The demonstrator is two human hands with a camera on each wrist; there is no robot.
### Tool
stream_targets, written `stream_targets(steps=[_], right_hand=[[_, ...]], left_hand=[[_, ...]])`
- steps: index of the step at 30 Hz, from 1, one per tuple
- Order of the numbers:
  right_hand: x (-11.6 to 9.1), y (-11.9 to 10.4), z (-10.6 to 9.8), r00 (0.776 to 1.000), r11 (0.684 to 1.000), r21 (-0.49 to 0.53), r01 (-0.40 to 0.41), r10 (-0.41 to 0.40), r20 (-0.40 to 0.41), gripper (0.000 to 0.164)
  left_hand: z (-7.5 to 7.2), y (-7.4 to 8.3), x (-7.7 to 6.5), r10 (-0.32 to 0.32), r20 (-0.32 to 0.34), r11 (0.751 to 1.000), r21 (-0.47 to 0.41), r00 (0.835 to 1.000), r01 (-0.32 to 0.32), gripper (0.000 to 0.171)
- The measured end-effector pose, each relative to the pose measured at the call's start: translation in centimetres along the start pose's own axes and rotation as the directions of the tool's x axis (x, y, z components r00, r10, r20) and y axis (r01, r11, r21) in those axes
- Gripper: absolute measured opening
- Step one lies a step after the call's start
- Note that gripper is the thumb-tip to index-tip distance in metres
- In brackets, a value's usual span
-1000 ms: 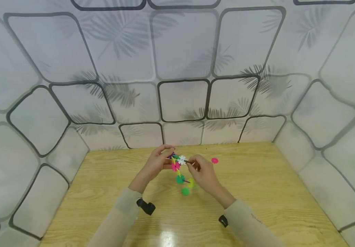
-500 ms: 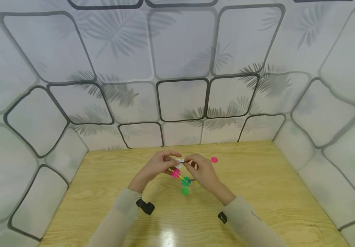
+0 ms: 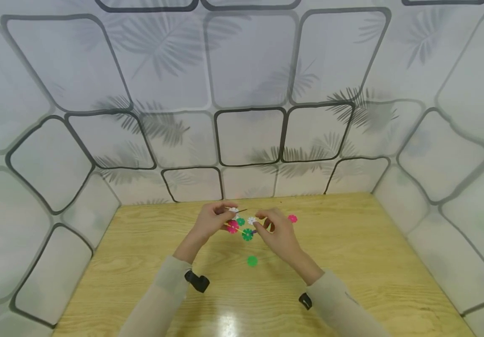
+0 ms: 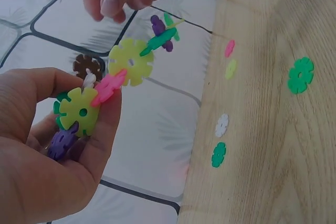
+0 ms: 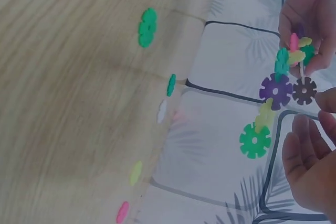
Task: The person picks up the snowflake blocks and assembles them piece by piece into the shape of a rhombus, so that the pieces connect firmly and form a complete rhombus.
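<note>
My left hand (image 3: 210,221) grips a chain of interlocking snowflake discs between thumb and fingers, raised above the table. In the left wrist view the chain shows a yellow disc (image 4: 131,62), a pink disc (image 4: 110,86), a purple disc (image 4: 62,142) and a white disc (image 4: 89,80). A brown disc (image 5: 304,91) juts from the chain, attached near the white one. The chain's far end carries a green disc (image 5: 255,140). My right hand (image 3: 277,236) hovers beside the brown disc, apart from it, with loosely bent fingers (image 4: 111,4) and nothing visible between them.
On the wooden table (image 3: 174,299) lie a loose green disc (image 3: 252,261), a pink disc (image 3: 292,218), a white disc (image 4: 222,125), a yellow disc (image 4: 231,68) and a smaller-looking green disc (image 4: 219,155). Patterned panels (image 3: 250,138) enclose the back and sides.
My right hand has let go of the brown disc, which it pinched earlier against the white one. My left hand has shifted slightly left with the chain, turning it.
</note>
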State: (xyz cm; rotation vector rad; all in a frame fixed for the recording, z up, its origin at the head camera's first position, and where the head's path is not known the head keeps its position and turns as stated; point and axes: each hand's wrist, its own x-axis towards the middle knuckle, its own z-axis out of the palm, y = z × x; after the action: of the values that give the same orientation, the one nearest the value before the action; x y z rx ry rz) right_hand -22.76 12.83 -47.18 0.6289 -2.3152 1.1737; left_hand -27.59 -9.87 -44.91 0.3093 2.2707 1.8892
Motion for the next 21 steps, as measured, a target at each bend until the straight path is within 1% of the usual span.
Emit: stream_targets(steps=[2, 4, 6, 8, 10, 12, 16, 18, 21], right_hand=[[-0.4, 0.2, 0.0, 1.000, 1.000, 0.005, 0.002, -0.002, 0.019, 0.019], [-1.0, 0.5, 0.1, 0.998, 1.000, 0.016, -0.004, 0.003, 0.055, 0.018], [-1.6, 0.7, 0.1, 0.994, 0.999, 0.034, -0.024, 0.020, 0.109, 0.018], [-2.3, 1.1, 0.1, 0.982, 0.997, 0.043, -0.064, 0.055, 0.179, 0.018], [-3.0, 1.6, 0.3, 0.962, 0.993, 0.048, -0.112, 0.096, 0.257, 0.019], [-3.6, 2.1, 0.6, 0.935, 0.986, 0.042, -0.160, 0.138, 0.326, 0.020], [-4.5, 3.1, 1.2, 0.890, 0.977, 0.025, -0.214, 0.184, 0.417, 0.022], [-4.8, 3.5, 1.6, 0.877, 0.976, 0.005, -0.218, 0.194, 0.440, 0.022], [-5.3, 4.3, 2.1, 0.857, 0.978, -0.035, -0.204, 0.196, 0.476, 0.022]], left_hand=[[-0.1, -0.1, 0.0, -0.003, -0.024, 1.000, -0.015, 1.000, 0.003, 0.028], [-0.2, -0.2, 0.1, -0.005, -0.041, 1.000, -0.026, 0.999, 0.004, 0.028], [-0.2, -0.3, 0.2, -0.004, -0.055, 1.000, -0.031, 0.998, 0.002, 0.028], [-0.3, -0.3, 0.2, -0.003, -0.065, 0.999, -0.034, 0.998, 0.000, 0.028], [-0.3, -0.3, 0.3, -0.002, -0.074, 0.999, -0.036, 0.997, -0.001, 0.028], [-0.3, -0.2, 0.3, 0.003, -0.081, 0.999, -0.036, 0.997, -0.006, 0.027], [-0.3, -0.1, 0.2, 0.013, -0.087, 0.999, -0.032, 0.996, -0.016, 0.027], [-0.3, -0.1, 0.2, 0.013, -0.087, 0.999, -0.030, 0.996, -0.015, 0.027], [-0.3, 0.0, 0.1, 0.012, -0.084, 0.999, -0.032, 0.996, -0.015, 0.028]])
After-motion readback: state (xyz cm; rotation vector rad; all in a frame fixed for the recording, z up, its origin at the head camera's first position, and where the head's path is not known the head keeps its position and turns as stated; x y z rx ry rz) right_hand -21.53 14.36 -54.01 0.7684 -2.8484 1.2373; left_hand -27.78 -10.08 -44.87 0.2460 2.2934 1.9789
